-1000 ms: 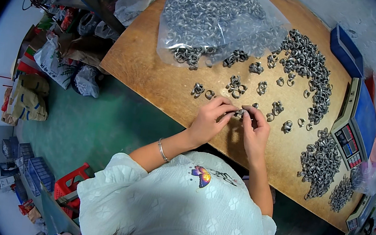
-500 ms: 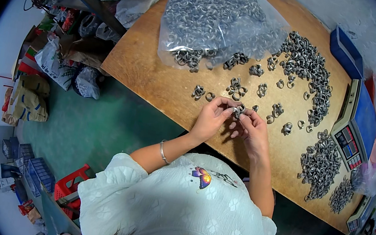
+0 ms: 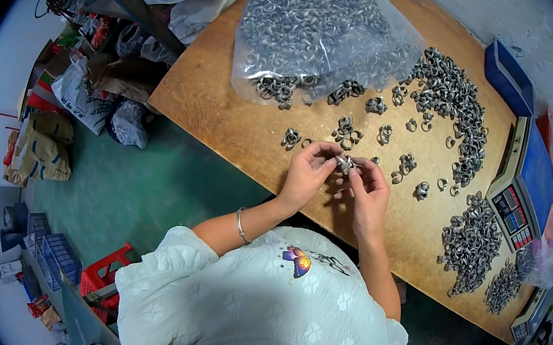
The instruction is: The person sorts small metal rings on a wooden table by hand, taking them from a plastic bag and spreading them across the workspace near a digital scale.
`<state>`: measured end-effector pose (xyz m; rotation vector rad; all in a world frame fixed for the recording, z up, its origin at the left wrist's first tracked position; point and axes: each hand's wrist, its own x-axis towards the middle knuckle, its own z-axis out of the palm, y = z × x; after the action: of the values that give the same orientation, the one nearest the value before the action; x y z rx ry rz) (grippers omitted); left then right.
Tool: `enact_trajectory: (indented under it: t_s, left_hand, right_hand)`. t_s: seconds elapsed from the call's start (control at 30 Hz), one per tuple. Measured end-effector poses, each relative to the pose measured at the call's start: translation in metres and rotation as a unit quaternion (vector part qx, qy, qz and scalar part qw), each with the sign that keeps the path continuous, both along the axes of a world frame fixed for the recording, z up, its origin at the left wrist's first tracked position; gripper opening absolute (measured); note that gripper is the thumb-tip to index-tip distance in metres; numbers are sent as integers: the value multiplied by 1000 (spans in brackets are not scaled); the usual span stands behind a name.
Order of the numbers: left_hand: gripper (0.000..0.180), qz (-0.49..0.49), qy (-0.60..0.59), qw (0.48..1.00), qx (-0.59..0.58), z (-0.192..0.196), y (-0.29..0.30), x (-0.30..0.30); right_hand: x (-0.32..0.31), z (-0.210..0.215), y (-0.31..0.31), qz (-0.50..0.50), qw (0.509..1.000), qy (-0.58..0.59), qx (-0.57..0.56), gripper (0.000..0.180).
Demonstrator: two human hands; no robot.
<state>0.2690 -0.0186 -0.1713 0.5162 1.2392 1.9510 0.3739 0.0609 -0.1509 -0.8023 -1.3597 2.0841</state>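
Observation:
My left hand [image 3: 307,175] and my right hand [image 3: 369,197] meet above the near edge of the wooden table. Their thumbs and fingertips are closed on a small bunch of grey metal rings [image 3: 345,165]; how many is hard to make out, since the fingers cover part of it. Close by on the tabletop lie small ring clusters, such as one beyond my left hand [image 3: 291,138], another past the fingertips [image 3: 347,134] and one right of my right hand [image 3: 407,163]. A lone ring [image 3: 307,143] touches or nearly touches my left fingers.
A clear plastic bag full of rings [image 3: 309,30] covers the table's far side. Loose ring heaps lie along the right [image 3: 454,98], [image 3: 470,247]. Beyond them stand a scale [image 3: 514,211] and a blue tray [image 3: 510,76]. A red stool [image 3: 103,275] stands on the green floor at left.
My right hand has moved slightly left and turned, its fingers closing nearer to my left fingertips. The held rings have tilted between the fingers. Things on the table stay put.

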Motion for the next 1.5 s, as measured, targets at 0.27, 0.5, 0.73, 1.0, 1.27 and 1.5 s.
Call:
enact_trajectory:
  t_s: [0.27,0.5,0.73,1.0,1.27,1.5]
  left_hand:
    - [20,109,180,977,30,-2,3,7]
    - [26,-65,120,990,-24,-6,6,-14]
    - [24,-116,177,971,-115,-1,-1,-24]
    - [23,-53,433,896,-81,17,-1,-16]
    - [19,31,427,903,27,-1,1,-4]
    - [17,-4,299,950,83,3,1,-4]
  right_hand:
    - [4,-2,15,10,990,-13,-142,16]
    - [2,-7,16,16,997,-1,-71,15]
    - [7,-8,21,9,999,-6,-40,16]
    - [7,-4,16,11,1000,-4,-15,16]
    - [12,1,11,-3,999,-32,23,14]
    - [20,1,26,120,978,39,-167,16]
